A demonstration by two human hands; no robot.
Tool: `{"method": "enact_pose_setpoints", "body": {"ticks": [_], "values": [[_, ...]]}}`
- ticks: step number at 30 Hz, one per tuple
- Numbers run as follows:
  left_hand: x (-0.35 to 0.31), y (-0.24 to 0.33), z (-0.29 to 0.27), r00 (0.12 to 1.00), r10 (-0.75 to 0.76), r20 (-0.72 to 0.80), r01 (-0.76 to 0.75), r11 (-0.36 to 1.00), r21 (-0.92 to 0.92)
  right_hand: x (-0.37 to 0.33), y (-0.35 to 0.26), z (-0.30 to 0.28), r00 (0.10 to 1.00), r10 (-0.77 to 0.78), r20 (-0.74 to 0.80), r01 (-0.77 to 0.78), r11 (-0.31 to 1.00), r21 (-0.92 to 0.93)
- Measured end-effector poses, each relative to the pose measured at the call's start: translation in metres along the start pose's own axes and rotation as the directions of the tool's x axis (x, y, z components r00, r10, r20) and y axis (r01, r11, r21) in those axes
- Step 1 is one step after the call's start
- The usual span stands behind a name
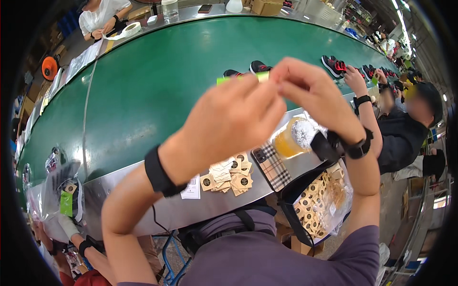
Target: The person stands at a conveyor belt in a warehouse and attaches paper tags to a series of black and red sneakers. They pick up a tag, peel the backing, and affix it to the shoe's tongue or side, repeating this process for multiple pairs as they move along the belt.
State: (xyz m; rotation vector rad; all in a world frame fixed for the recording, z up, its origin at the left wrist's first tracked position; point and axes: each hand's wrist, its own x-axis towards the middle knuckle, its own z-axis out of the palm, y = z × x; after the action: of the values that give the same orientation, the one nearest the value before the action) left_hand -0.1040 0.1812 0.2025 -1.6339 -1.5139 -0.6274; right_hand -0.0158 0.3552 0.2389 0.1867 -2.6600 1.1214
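At one o'clock, my left hand point(234, 117) and right hand point(310, 93) are sitting together, left fingers curling, right thumb and forefinger bending into a pinch; I can't tell on what. I'd do best to be keeping both grips light and close. At twelve, beyond my left knuckles, a green tag point(221, 81) is showing: bright, straight-edged, partly hidden.

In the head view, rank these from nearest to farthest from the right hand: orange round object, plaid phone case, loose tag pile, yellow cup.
From the right hand:
1. Yellow cup, just below it.
2. Plaid phone case, below-left.
3. Loose tag pile, farther left.
4. Orange round object, far left, beyond the belt.
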Motion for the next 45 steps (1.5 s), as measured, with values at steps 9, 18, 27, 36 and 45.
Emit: {"method": "enact_pose_setpoints", "body": {"ticks": [9, 18, 27, 36, 45], "values": [[0.036, -0.049, 0.069, 0.908, -0.260, 0.328, 0.399, 0.774, -0.491, 0.028, 0.039, -0.044, 0.978, 0.027, -0.205, -0.064, 0.982, -0.177], [-0.062, -0.093, 0.273, 0.630, -0.392, 0.670, 0.692, 0.675, -0.256, -0.012, 0.010, -0.070, 0.926, 0.140, -0.350, -0.118, 0.989, 0.085], [-0.073, -0.059, 0.300, 0.726, -0.289, 0.624, 0.590, 0.727, -0.350, -0.049, 0.023, -0.081, 0.870, 0.371, -0.323, -0.217, 0.879, 0.424], [-0.059, -0.064, 0.305, 0.399, -0.329, 0.856, 0.740, 0.667, -0.088, -0.030, -0.015, -0.060, 0.976, 0.215, -0.028, -0.180, 0.879, 0.442], [-0.152, -0.092, 0.155, 0.372, -0.242, 0.896, 0.599, 0.800, -0.032, 0.102, -0.022, 0.028, 0.892, 0.130, 0.433, -0.253, 0.938, 0.238]]}}
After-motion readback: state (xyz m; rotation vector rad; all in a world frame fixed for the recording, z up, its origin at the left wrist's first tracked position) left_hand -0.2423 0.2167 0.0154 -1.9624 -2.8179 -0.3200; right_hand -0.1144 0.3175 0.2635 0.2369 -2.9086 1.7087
